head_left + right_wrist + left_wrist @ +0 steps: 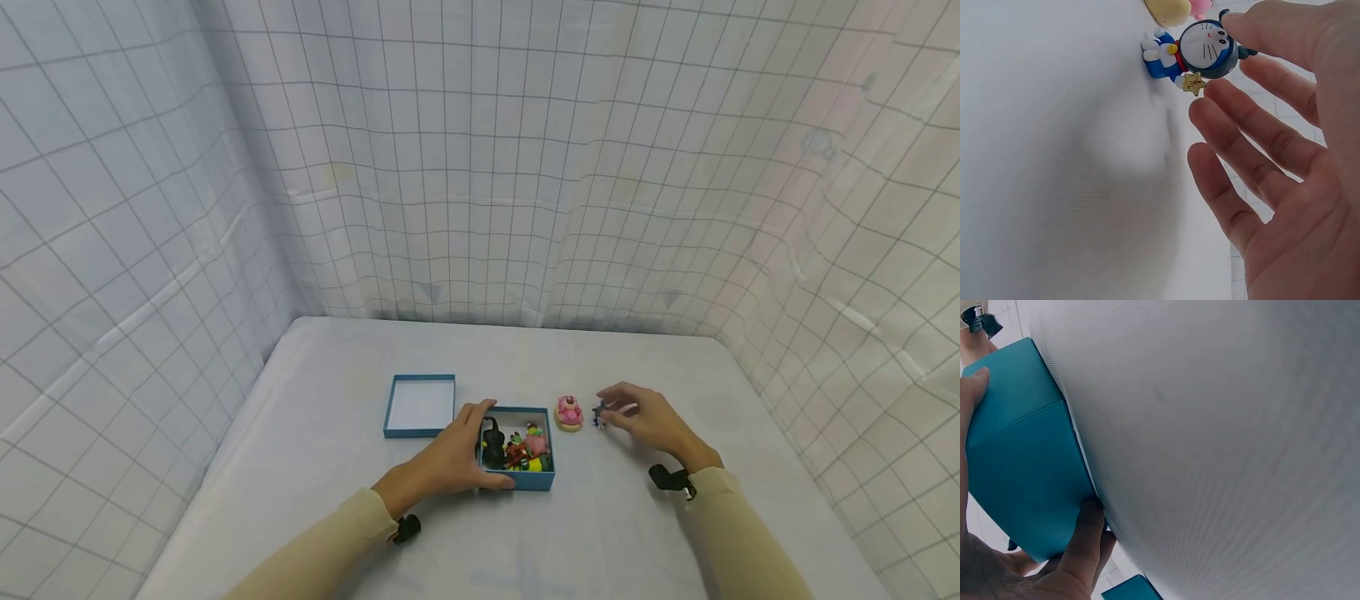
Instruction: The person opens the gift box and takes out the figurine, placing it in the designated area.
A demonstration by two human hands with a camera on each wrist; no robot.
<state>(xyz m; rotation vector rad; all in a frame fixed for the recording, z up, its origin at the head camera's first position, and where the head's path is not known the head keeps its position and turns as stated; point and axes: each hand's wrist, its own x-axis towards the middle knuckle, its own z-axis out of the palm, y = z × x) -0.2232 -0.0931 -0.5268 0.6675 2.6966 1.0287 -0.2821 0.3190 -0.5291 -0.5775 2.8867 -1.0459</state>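
My left hand (455,454) grips the left side of a blue open box (534,481), thumb at the near wall and fingers at the far corner. Inside lie several small toy figures, including a black one with a curved tail (492,448) and a pink one (536,444). In the left wrist view, fingers press the teal outer wall (1029,475). My right hand (641,414) pinches the headgear of a blue-and-white cat figurine (1207,49) between thumb and index finger; the other fingers are spread. The figurine stands on the table and holds a yellow star.
Left of the box lies a blue-rimmed lid (422,404), white inside up. A pink bear figure on a tan ring (568,414) sits between the box and my right hand. White gridded curtains (480,167) surround the white table (337,358).
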